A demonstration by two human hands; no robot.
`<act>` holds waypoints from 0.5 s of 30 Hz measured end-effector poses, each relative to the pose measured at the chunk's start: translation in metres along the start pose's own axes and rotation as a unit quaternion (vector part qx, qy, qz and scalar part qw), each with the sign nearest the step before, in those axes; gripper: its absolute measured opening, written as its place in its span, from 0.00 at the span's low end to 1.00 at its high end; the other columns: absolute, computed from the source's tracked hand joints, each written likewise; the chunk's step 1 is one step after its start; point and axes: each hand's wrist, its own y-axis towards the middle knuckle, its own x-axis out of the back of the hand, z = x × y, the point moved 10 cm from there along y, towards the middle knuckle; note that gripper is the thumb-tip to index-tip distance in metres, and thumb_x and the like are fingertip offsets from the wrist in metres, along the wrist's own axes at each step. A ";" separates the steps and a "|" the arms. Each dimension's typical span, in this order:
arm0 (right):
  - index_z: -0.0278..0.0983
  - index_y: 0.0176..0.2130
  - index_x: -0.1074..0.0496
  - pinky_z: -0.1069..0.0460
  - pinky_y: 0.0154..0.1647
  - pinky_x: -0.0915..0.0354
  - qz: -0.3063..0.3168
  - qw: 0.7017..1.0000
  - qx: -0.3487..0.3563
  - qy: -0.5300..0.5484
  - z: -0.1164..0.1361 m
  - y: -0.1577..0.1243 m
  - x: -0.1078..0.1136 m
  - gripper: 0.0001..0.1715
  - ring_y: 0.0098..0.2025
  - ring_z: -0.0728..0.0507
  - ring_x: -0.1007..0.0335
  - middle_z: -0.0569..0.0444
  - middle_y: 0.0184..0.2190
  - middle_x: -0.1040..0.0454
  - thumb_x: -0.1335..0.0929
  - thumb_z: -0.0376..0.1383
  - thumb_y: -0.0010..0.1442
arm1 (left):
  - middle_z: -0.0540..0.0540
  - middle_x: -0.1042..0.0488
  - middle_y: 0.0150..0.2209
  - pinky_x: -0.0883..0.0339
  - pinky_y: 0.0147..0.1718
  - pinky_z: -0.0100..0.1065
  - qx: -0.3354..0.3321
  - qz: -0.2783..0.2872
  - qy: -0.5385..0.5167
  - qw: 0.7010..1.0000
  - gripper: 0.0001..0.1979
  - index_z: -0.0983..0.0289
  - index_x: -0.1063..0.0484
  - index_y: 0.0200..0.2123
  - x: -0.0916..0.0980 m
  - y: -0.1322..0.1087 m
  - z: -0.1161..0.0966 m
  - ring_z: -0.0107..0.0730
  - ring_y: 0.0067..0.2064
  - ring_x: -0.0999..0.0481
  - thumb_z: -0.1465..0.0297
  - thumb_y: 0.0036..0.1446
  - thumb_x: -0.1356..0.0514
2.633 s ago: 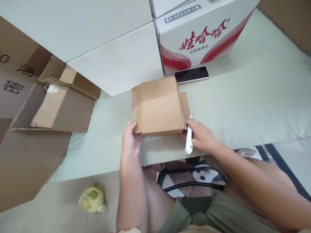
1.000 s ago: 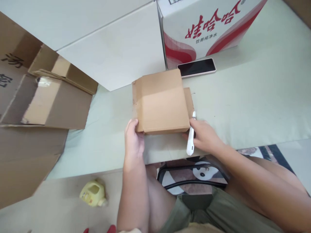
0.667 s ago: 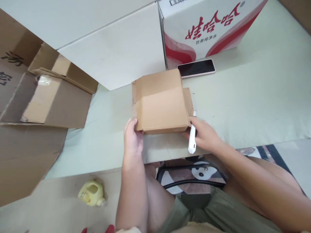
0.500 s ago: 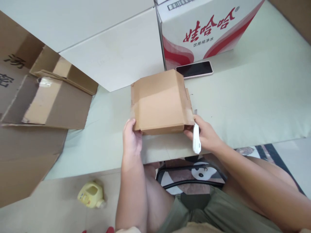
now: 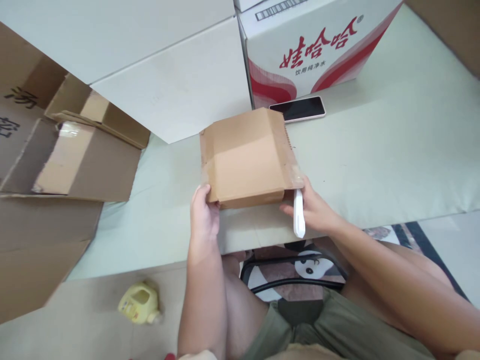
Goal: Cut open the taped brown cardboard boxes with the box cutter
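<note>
Leftmost, brown cartons (image 5: 111, 162) are standing in a cluster, and a yellow jug (image 5: 131, 309) is resting on the floor (image 5: 86, 320), lower down. Next, a big white box (image 5: 176, 85) is standing on the pale green surface (image 5: 393, 150). The person's left hand (image 5: 203, 215) is grasping the near left corner of a small cardboard box (image 5: 243, 157), thumb on top, and that box is sitting near the front edge of the surface, between both hands. On its other side, the right hand (image 5: 315, 207) is holding a white-handled tool (image 5: 299, 217) in curled fingers, with the far end hiding under the box's lifted right flap (image 5: 284, 152). Behind, a dark-screened phone (image 5: 303, 108) is lying just before a red-and-white carton (image 5: 307, 85)
</note>
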 end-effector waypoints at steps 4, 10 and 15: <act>0.41 0.56 0.43 0.36 0.53 0.29 0.000 0.999 0.012 0.037 -0.004 -0.001 -0.002 0.34 0.49 0.34 0.25 0.45 0.48 0.26 0.29 0.44 0.54 | 0.47 0.32 0.28 0.46 0.24 0.29 0.005 0.001 0.004 1.000 0.20 0.60 0.35 0.27 0.001 0.001 0.000 0.27 0.28 0.35 0.61 0.36 0.29; 0.44 0.59 0.46 0.36 0.57 0.31 -0.074 0.992 0.025 0.096 -0.016 0.000 0.009 0.39 0.53 0.36 0.27 0.46 0.55 0.30 0.27 0.45 0.55 | 0.49 0.29 0.29 0.44 0.23 0.28 0.013 0.023 0.002 1.000 0.17 0.60 0.31 0.28 -0.004 -0.001 0.002 0.28 0.29 0.31 0.61 0.37 0.28; 0.45 0.56 0.44 0.41 0.55 0.30 -0.132 0.985 0.004 0.113 -0.011 0.000 0.027 0.33 0.52 0.38 0.27 0.49 0.50 0.28 0.29 0.45 0.56 | 0.50 0.26 0.30 0.41 0.23 0.27 0.010 0.040 0.011 0.999 0.15 0.61 0.27 0.29 -0.009 -0.003 0.002 0.29 0.29 0.28 0.62 0.39 0.29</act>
